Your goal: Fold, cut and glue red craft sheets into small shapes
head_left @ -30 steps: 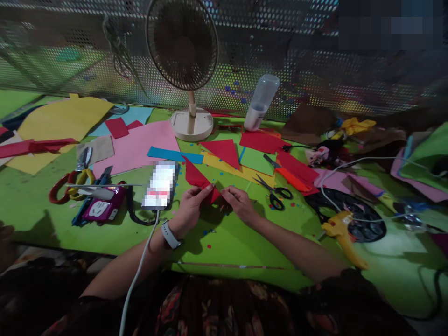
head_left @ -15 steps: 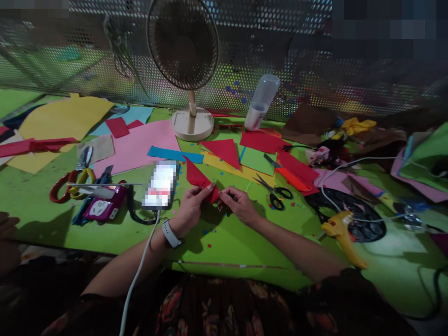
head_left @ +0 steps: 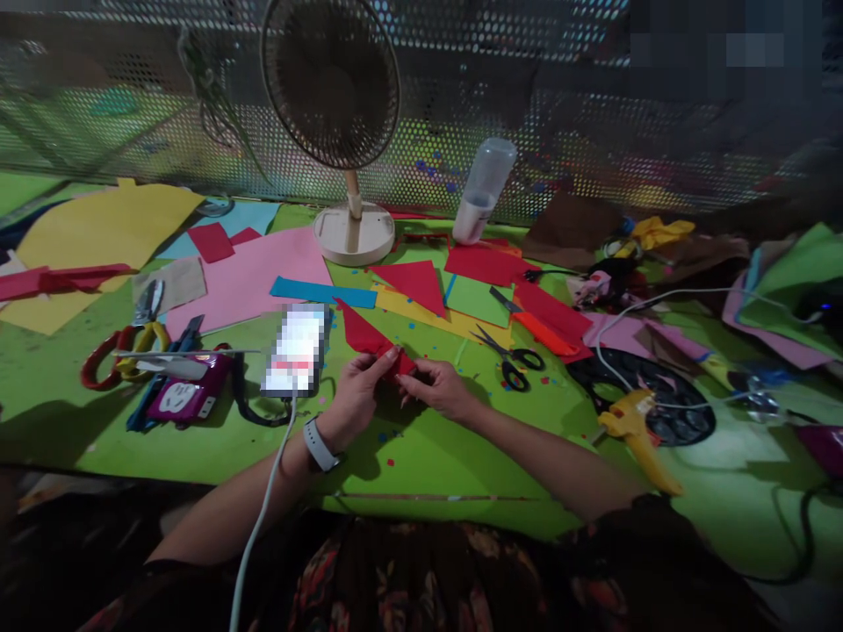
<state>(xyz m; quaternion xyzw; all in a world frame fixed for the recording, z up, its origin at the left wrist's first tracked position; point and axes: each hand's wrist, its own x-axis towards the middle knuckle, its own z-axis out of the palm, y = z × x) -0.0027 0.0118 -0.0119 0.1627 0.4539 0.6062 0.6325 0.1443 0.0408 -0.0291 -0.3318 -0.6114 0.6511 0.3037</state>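
A pointed piece of red felt (head_left: 361, 332) is held between both hands just above the green table. My left hand (head_left: 359, 395), with a pale watch band at its wrist, pinches it under the thumb. At its lower right end, the fingers of my right hand (head_left: 443, 390) close on the felt; their tips are partly hidden. Small black-handled scissors (head_left: 510, 358) lie open to the right of my right hand. Left of my left hand lies a lit phone (head_left: 296, 351) with a white cable.
A fan (head_left: 354, 233) and a tilted bottle (head_left: 484, 193) stand at the back. Large scissors (head_left: 125, 351) and a purple power socket block (head_left: 188, 391) lie left. To the right are a yellow glue gun (head_left: 636, 430) and a black palette-like tray (head_left: 698, 430). Coloured sheets surround them.
My right fingers have shifted slightly left and down along the end of the red felt. The whole view has moved a little. A hand at the far left edge is out of sight.
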